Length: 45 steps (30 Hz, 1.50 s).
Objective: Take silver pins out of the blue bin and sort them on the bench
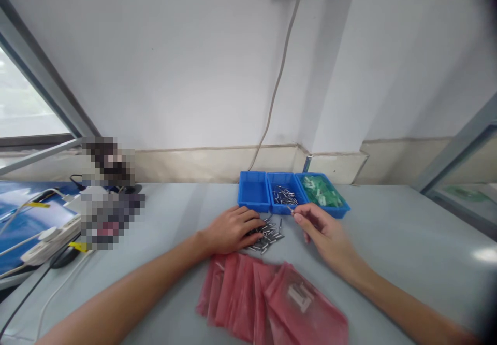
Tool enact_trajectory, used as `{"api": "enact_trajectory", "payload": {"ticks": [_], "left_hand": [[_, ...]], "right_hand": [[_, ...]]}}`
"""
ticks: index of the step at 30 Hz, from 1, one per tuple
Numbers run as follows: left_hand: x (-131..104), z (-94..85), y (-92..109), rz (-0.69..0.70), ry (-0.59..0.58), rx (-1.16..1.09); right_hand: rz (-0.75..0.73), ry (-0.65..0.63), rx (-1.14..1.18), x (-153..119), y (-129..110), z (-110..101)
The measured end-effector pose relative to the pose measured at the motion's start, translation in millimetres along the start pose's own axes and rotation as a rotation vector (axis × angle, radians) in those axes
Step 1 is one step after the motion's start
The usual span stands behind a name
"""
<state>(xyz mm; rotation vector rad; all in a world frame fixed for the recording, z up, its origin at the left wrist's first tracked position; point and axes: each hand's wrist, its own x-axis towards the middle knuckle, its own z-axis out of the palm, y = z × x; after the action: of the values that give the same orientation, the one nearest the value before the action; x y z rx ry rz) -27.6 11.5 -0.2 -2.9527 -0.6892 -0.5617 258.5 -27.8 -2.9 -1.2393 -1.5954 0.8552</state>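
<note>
My left hand [235,230] rests palm down at the left side of a pile of small metal pins [272,234], its fingers apart and lying over some of them. My right hand [320,228] pinches one small metal pin [290,209] between thumb and forefinger, just at the front edge of the middle blue bin [282,211]. More metal pins [285,195] lie loose inside that bin. In front of both hands, several pink plastic bags [240,298] are fanned out over the table; a white label shows through the rightmost one.
Another blue bin [253,206] adjoins on the left, and a third blue bin [339,212] holding green plastic packets [320,190] on the right. A power strip [50,241] with cables sits at the far left, near a pixelated area. Behind the grey table [396,241] rises a wall.
</note>
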Motion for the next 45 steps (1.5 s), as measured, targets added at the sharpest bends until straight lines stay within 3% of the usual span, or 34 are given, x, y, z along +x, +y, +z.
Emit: {"api": "enact_trajectory", "payload": {"ticks": [7, 41, 45], "left_hand": [[0.0, 0.1, 0.5, -0.008, 0.000, -0.003], [-1.9, 1.7, -0.3, -0.016, -0.014, -0.027], [-0.9, 0.9, 0.5, -0.011, -0.017, -0.033]], "right_hand": [[0.004, 0.058, 0.033, 2.3, 4.8, -1.1], [-0.028, 0.020, 0.094, -3.2, -2.5, 3.9], [0.029, 0.029, 0.115, -2.2, -1.8, 3.1]]}}
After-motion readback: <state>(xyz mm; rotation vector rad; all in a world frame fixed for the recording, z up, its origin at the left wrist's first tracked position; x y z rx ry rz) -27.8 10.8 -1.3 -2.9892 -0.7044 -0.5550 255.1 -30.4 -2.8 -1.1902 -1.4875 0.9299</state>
